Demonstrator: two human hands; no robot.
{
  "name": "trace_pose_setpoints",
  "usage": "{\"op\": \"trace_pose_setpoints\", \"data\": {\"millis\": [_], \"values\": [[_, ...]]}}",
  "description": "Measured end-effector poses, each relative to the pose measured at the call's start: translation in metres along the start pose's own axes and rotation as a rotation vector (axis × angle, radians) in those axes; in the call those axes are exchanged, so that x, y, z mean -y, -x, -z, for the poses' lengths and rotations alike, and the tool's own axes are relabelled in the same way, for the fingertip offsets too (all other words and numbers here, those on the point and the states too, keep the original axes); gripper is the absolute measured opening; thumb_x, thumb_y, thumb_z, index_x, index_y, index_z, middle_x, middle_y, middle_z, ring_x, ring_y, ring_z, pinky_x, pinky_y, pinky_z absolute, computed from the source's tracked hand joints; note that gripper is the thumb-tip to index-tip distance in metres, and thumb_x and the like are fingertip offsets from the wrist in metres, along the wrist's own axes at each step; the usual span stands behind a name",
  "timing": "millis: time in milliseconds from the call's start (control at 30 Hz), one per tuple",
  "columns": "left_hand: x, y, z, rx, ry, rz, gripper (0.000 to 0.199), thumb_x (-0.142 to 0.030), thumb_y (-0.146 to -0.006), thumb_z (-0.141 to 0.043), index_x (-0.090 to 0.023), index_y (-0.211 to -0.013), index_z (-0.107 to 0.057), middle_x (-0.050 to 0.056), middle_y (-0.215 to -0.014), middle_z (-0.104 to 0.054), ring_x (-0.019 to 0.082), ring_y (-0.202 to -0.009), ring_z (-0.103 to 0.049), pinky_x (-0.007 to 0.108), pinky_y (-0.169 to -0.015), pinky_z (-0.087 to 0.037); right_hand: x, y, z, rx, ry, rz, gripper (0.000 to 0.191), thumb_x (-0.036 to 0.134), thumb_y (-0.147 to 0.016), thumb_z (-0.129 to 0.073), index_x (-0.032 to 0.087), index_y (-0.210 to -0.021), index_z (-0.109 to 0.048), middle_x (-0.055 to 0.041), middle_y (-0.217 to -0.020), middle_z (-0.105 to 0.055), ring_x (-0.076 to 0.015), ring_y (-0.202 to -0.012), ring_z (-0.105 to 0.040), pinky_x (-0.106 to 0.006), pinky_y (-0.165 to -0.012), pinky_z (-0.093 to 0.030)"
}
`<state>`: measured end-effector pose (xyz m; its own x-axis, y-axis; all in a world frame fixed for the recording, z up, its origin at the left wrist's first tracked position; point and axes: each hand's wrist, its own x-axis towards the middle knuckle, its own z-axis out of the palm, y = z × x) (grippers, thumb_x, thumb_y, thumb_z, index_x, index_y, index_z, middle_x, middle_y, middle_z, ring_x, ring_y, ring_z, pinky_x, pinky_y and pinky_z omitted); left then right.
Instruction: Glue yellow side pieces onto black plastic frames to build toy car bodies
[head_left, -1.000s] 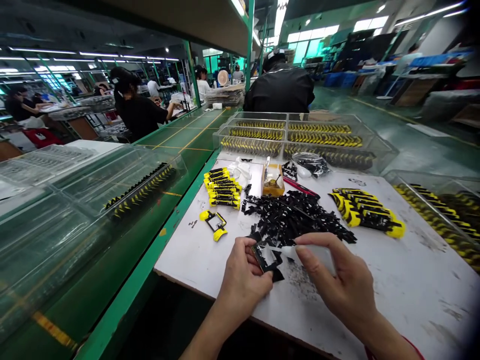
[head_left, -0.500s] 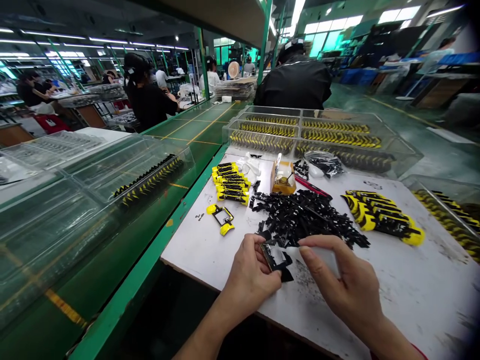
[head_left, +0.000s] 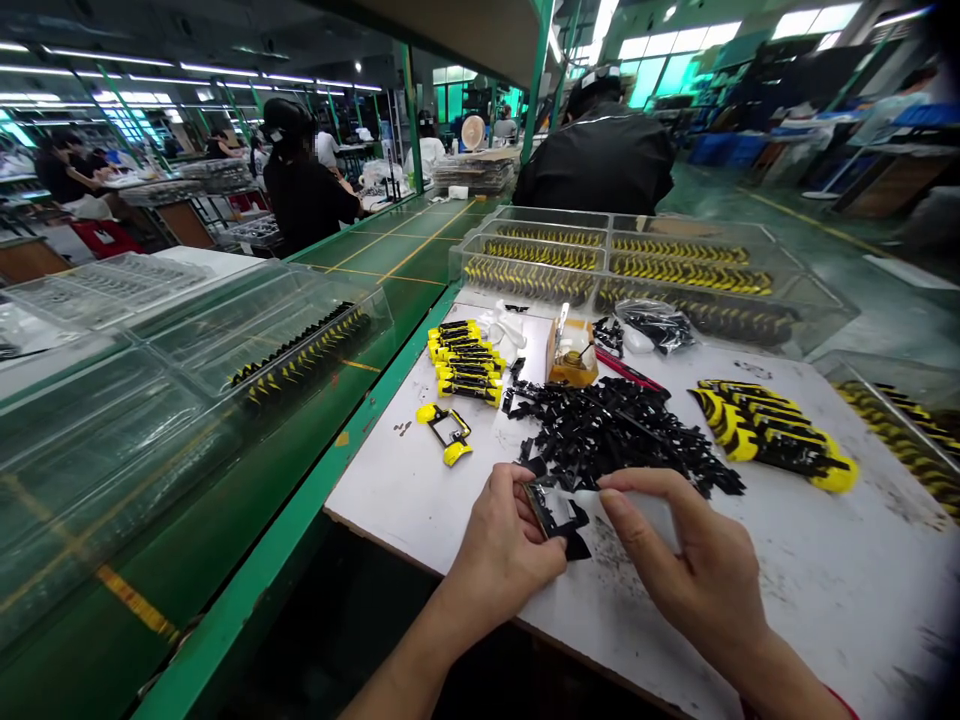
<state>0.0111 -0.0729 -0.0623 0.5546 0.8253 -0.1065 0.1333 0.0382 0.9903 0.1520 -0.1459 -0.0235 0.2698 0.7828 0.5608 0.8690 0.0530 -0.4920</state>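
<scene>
Left hand [head_left: 504, 545] has a black frame [head_left: 564, 530], fingers closed on its near and left edges, thumb at the lower end. Right hand [head_left: 701, 565] pinches a whitish bottle [head_left: 658, 515], thumb and forefinger closed near the nozzle, which points left at the frame; whether the tip touches, can't tell. Frame is off to the near side of the black pile [head_left: 622, 430], held just above the desk [head_left: 394, 505]. Long axis slants from upper left, far side, to lower right, near side; window side faces up toward the camera, tilted.

Step in hand looks like working the nozzle at the frame's right edge. Next move likely calls for a steady left grip and fine tip control, little force.

Yellow-ended frame [head_left: 448, 443] lies apart, left of the pile; yellow-black stacks [head_left: 780, 438] flank it.
</scene>
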Motion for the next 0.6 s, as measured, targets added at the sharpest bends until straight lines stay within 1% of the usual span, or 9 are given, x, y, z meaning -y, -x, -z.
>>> {"op": "trace_pose_setpoints", "data": {"millis": [133, 200, 267, 333, 433, 533, 600], "values": [[0.001, 0.0, 0.0, 0.005, 0.01, 0.001, 0.053, -0.011, -0.06, -0.066, -0.019, -0.106, -0.041, -0.002, -0.081, -0.058, 0.01, -0.061, -0.059, 0.018, -0.05, -0.05, -0.001, 0.0, 0.0, 0.009, 0.003, 0.016, 0.01, 0.032, -0.088, -0.053, 0.024, -0.09, -0.058, 0.0004, -0.076, -0.07, -0.0067, -0.032, -0.044, -0.023, -0.038, -0.038], [0.002, 0.0, 0.0, 0.006, 0.015, 0.0, 0.053, -0.011, -0.061, -0.066, -0.019, -0.107, -0.041, -0.002, -0.081, -0.058, 0.01, -0.061, -0.059, 0.018, -0.05, -0.05, 0.0, 0.0, 0.0, 0.003, 0.003, 0.03, 0.011, 0.032, -0.088, -0.052, 0.024, -0.09, -0.058, 0.0001, -0.076, -0.07, -0.008, -0.036, -0.049, -0.023, -0.04, -0.039], [0.002, 0.0, 0.0, 0.006, 0.008, 0.003, 0.053, -0.012, -0.061, -0.066, -0.019, -0.107, -0.041, -0.002, -0.081, -0.057, 0.01, -0.06, -0.059, 0.018, -0.05, -0.05, 0.002, 0.0, 0.002, -0.007, 0.007, 0.03, 0.011, 0.033, -0.089, -0.052, 0.024, -0.09, -0.058, 0.0005, -0.076, -0.069, -0.0085, -0.038, -0.051, -0.023, -0.042, -0.04], [0.001, 0.0, 0.0, 0.009, -0.003, 0.009, 0.053, -0.012, -0.06, -0.067, -0.019, -0.107, -0.042, -0.002, -0.081, -0.058, 0.01, -0.06, -0.059, 0.019, -0.05, -0.05, 0.005, -0.001, 0.003, -0.009, 0.018, -0.008, 0.013, 0.034, -0.09, -0.05, 0.024, -0.089, -0.057, 0.0009, -0.076, -0.068, -0.008, -0.037, -0.047, -0.024, -0.043, -0.039], [-0.001, 0.0, 0.001, 0.009, -0.008, 0.016, 0.053, -0.012, -0.06, -0.067, -0.019, -0.106, -0.042, -0.002, -0.08, -0.058, 0.01, -0.059, -0.058, 0.019, -0.05, -0.049, 0.008, 0.0, 0.005, 0.013, 0.053, -0.076, 0.015, 0.037, -0.09, -0.049, 0.024, -0.089, -0.057, 0.0017, -0.072, -0.066, -0.0074, -0.032, -0.036, -0.026, -0.041, -0.035], [-0.001, 0.0, 0.001, 0.008, 0.007, 0.008, 0.053, -0.011, -0.06, -0.067, -0.019, -0.106, -0.042, -0.002, -0.081, -0.058, 0.01, -0.06, -0.059, 0.018, -0.051, -0.05, 0.009, 0.0, 0.005, 0.024, 0.07, -0.076, 0.016, 0.037, -0.09, -0.049, 0.024, -0.089, -0.058, 0.0027, -0.067, -0.063, -0.0079, -0.033, -0.036, -0.026, -0.041, -0.033], [-0.001, 0.0, 0.001, 0.009, 0.011, 0.0, 0.052, -0.011, -0.06, -0.067, -0.019, -0.106, -0.042, -0.001, -0.082, -0.059, 0.01, -0.062, -0.059, 0.018, -0.051, -0.05, 0.008, 0.001, 0.004, 0.027, 0.073, -0.066, 0.014, 0.036, -0.09, -0.049, 0.024, -0.089, -0.057, 0.003, -0.067, -0.063, -0.0075, -0.034, -0.037, -0.026, -0.042, -0.034]]}}
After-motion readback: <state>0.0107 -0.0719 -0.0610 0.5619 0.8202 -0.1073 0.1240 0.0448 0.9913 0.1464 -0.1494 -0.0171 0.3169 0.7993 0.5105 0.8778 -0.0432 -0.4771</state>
